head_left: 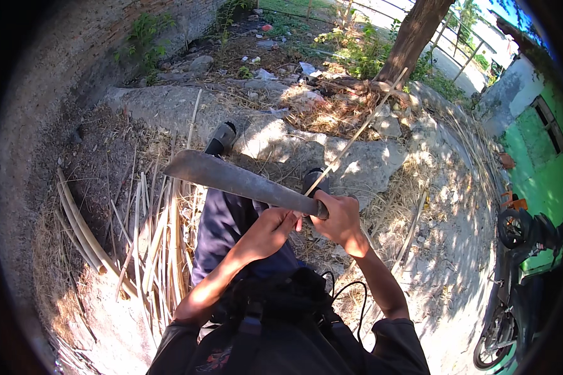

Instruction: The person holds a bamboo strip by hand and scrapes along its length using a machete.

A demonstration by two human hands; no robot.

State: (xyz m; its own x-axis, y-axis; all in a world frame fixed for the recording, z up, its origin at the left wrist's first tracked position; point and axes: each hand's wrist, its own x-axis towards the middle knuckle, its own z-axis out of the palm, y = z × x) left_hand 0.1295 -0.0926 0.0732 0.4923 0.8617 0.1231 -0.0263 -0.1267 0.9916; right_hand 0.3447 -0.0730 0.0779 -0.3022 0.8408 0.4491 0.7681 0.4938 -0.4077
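My right hand (341,219) is closed round the handle of a machete. Its broad, dull grey blade (238,180) reaches left in front of me, over my lap. A long, thin, pale bamboo strip (355,136) slants away to the upper right, its far part near a tree trunk. The strip's near end runs in behind the blade, toward the pinched fingers of my left hand (270,232). The blade and fingers hide the exact grip. My left hand is just under the blade, close to my right hand.
Several split bamboo lengths (157,240) lie on the ground at left, beside a brick wall (75,62). A stone ledge (281,140) crosses before my feet. The tree trunk (413,40) rises at the back; a motorbike (510,287) stands at right by a green wall (532,150).
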